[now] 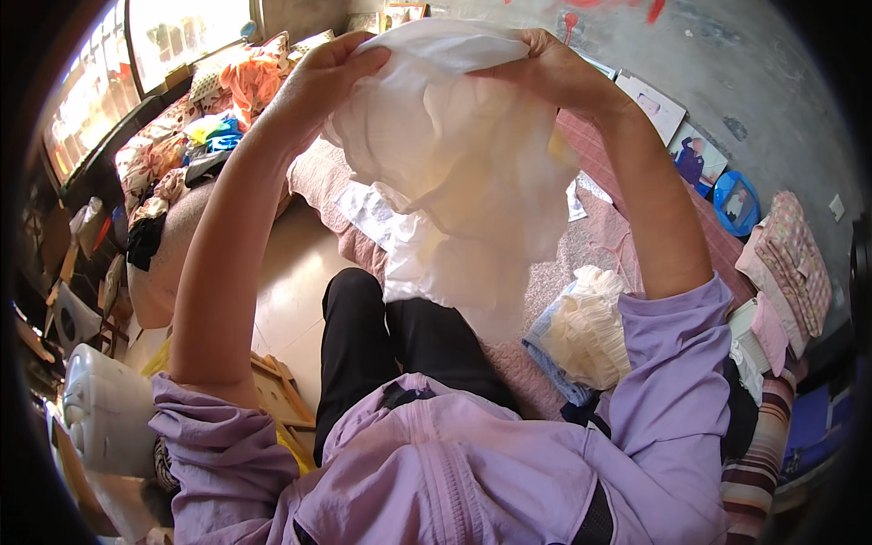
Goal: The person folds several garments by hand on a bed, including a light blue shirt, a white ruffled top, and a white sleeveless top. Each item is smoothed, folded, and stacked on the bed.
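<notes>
A thin, sheer white garment (463,163) hangs from both my raised hands, its upper edge stretched between them. My left hand (347,58) pinches one end of that edge between thumb and fingers. At the other end, my right hand (538,68) grips the cloth, with its fingers partly behind the fabric. The lower part drapes in loose, see-through folds down toward my knees. Behind it, a white cloth (375,214) lies on the pink quilted cover (320,174), partly hidden. A cream ruffled garment (593,327) rests on blue checked cloth (545,347) beside my right elbow.
Folded patterned bedding (793,255) is stacked by the wall at right, near a blue oval picture frame (737,203). Heaped clothes (214,133) cover a sofa at upper left. A wooden stool (286,388) and a white plastic appliance (105,409) stand at lower left.
</notes>
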Motion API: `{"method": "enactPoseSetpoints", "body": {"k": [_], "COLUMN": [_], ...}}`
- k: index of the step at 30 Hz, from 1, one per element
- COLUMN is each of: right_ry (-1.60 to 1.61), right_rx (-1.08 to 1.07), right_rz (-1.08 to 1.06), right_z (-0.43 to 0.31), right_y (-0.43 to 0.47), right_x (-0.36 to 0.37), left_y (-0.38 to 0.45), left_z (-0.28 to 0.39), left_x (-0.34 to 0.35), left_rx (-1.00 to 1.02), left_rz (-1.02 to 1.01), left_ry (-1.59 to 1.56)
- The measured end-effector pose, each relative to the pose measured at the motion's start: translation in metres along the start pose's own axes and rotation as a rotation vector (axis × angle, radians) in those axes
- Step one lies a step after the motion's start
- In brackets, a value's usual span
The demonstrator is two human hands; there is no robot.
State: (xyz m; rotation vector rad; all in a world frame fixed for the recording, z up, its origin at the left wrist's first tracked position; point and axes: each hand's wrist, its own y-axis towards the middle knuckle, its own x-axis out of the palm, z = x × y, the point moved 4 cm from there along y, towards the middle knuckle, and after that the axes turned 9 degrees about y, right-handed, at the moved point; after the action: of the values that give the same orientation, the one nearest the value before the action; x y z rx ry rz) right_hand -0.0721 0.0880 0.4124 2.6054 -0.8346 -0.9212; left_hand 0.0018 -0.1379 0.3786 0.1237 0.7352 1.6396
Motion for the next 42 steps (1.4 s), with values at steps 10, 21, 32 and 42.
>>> {"method": "enactPoseSetpoints", "body": {"k": [10,21,32,42], "right_ry": [0.364,0.276,-0.153,0.416], "right_rx": [-0.029,0.236,-0.038,0.114], "right_rz": [0.039,0.074,-0.45,-0.677], "right_z": [-0.032,-0.036,0.127,0.017], "right_y": [0.008,-0.022,-0.162,-0.207], "right_x": [0.049,0.08,0.216,0.177], "left_y": [-0.047,-0.224,-0.297,-0.304], "left_z": [-0.024,-0.06,-0.023,-0.005], "left_x": [-0.03,0.1,0.128,0.138], "left_rx": [-0.042,-0.485,-0.446,-0.428], "left_rz": [0.152,-0.634,-0.998,-0.965], "left_ry": [-0.696,-0.636,-0.587,-0.527]}}
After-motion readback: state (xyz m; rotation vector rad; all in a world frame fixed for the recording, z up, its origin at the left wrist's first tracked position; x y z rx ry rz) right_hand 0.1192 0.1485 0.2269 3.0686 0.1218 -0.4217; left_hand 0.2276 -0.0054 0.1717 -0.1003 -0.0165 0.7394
